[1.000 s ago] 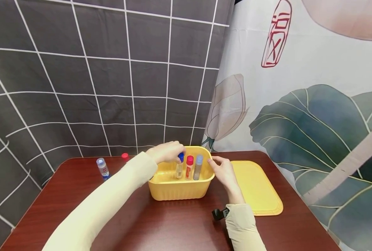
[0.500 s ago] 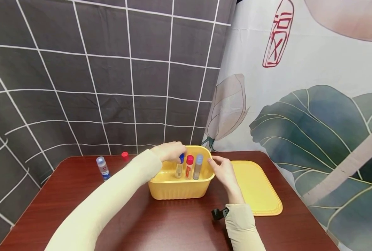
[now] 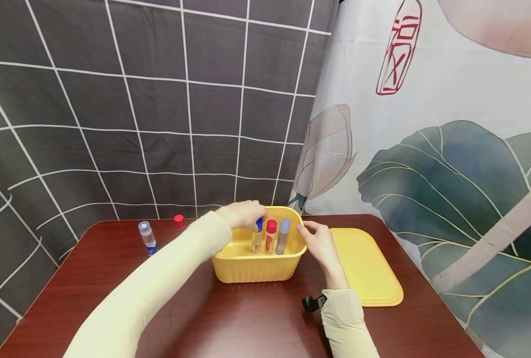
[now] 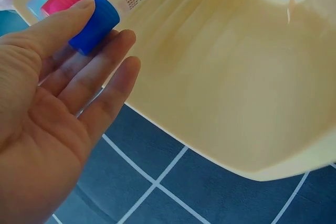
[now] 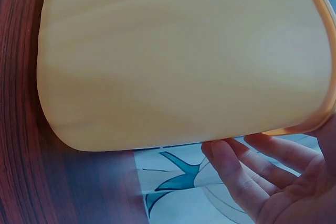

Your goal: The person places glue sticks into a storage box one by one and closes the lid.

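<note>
Three small clear bottles stand upright in a yellow plastic bin [image 3: 254, 271]. My left hand [image 3: 243, 215] pinches the blue cap [image 4: 97, 23] of the leftmost bottle [image 3: 256, 242] between thumb and fingers. Beside it is a bottle with a red cap [image 3: 271, 237], and then one with a pale blue cap [image 3: 283, 237]. At the bin's right end, my right hand [image 3: 319, 243] holds the rim. In the right wrist view, its fingertips [image 5: 223, 150] touch the wall of the bin [image 5: 173, 66]. The thumb is partly hidden there.
A clear bottle with a blue label [image 3: 147, 238] stands on the dark red table [image 3: 247, 323] to the left. Near it, a red cap [image 3: 179, 219] shows behind my left sleeve. A flat yellow lid [image 3: 368, 268] lies right of the bin.
My left hand and forearm have shifted slightly right, with the blue cap still pinched. The right hand stays at the bin's rim, and the bottles hold their places.
</note>
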### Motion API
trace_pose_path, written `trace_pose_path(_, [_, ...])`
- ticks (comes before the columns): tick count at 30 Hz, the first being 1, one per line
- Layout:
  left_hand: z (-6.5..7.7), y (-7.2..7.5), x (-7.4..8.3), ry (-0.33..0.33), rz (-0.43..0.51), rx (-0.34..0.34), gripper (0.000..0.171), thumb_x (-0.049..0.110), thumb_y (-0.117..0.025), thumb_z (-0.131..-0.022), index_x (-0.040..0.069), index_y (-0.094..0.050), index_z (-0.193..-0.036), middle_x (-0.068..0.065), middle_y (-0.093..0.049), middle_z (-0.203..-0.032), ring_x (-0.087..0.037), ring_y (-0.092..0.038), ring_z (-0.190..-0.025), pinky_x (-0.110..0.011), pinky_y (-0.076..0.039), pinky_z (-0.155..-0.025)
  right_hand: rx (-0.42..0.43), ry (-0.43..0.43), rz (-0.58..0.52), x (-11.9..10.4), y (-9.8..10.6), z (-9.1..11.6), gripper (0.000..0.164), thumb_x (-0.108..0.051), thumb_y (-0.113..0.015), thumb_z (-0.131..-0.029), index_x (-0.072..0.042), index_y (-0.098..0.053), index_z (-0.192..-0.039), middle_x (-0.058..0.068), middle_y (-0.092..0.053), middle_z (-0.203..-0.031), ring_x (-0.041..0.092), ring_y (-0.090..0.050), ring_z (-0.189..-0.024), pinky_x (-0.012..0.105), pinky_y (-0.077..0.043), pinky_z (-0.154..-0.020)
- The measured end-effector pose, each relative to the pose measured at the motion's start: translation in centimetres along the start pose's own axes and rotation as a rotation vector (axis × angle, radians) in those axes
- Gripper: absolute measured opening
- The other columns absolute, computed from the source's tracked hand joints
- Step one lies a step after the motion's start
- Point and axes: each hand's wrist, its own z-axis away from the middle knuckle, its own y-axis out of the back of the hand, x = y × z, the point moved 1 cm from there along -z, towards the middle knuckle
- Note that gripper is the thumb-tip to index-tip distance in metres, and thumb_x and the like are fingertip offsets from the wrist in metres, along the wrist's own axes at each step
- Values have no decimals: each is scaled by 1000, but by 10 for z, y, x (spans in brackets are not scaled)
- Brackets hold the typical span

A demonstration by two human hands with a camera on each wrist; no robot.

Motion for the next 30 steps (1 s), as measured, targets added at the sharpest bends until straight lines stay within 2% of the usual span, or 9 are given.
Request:
trace_pose_path(10, [2, 1, 0, 20, 34, -4, 17, 17, -78, -84, 14, -70, -99, 4, -62, -81, -16, -58, -76, -29, -51, -72, -3, -7, 6, -2, -2, 0, 35, -23, -64, -96, 2, -67, -120, 19, -67, -115, 30, -65, -100, 44, -53, -88])
trace_pose_path(17, [3, 0, -3, 36, 21, -7, 23, 20, -78, -84, 12, -69, -104, 3, -62, -84, -16, -58, -78, -30, -51, -73, 2, 0, 4, -4, -3, 1, 34, -23, -64, -95, 1, -67, -119, 18, -67, -113, 29, -65, -99, 44, -53, -87])
trace_pose_path(25, [5, 2, -6, 43, 28, -9, 33, 24, -77, -85, 14, -66, -115, -3, -67, -105, -16, -59, -89, -34, -51, -83, -9, -11, -3, -3, -2, 0, 35, -23, -63, -96, 2, -66, -121, 20, -67, -115, 31, -65, -99, 45, -53, -88])
trace_pose_path(30, [10, 7, -8, 58, 31, -9, 36, 27, -76, -87, 14, -65, -119, -2, -66, -105, -16, -58, -92, -32, -51, -84, -9, -12, -9, -2, -1, 0, 35, -22, -63, -96, 2, -66, -120, 20, -67, -114, 30, -66, -98, 44, -53, -86])
